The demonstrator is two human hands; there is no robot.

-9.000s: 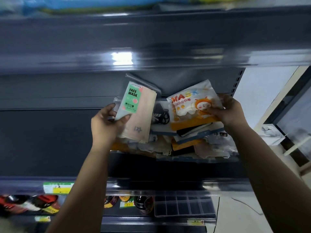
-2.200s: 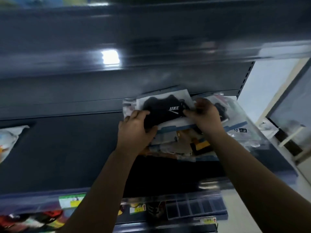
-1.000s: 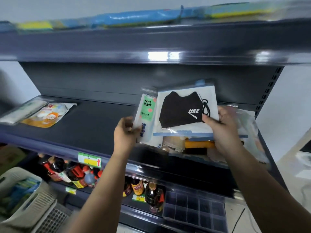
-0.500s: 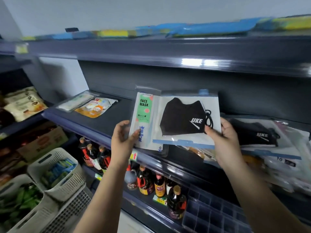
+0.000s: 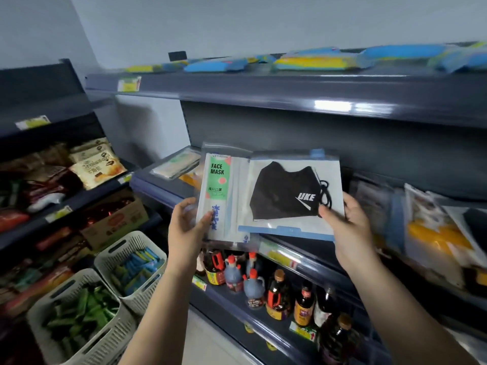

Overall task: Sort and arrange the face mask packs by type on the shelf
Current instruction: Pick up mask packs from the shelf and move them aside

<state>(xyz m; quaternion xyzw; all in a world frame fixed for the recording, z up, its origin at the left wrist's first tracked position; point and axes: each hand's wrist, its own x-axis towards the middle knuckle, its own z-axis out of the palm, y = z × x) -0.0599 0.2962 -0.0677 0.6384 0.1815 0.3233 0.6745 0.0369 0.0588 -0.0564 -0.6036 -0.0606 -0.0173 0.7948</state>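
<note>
Dark grey metal shelf spanning the frame, tier above loaded with blurred blue and yellow packs. At far right on the middle tier, a loose heap of mask packs, orange and clear, blurred. Below, a row of sauce bottles; at lower left, two pale slatted baskets of green and blue items. Held up in front of the middle tier, clear of its surface: black mask pack, zip bag with blue strip, pinched at its right edge by right hand, thumb on front. Overlapped beneath its left edge, white "FACE MASK" pack with green label, gripped at lower left by left hand, thumb on front. At rear left on the tier, two more packs lying flat.
</note>
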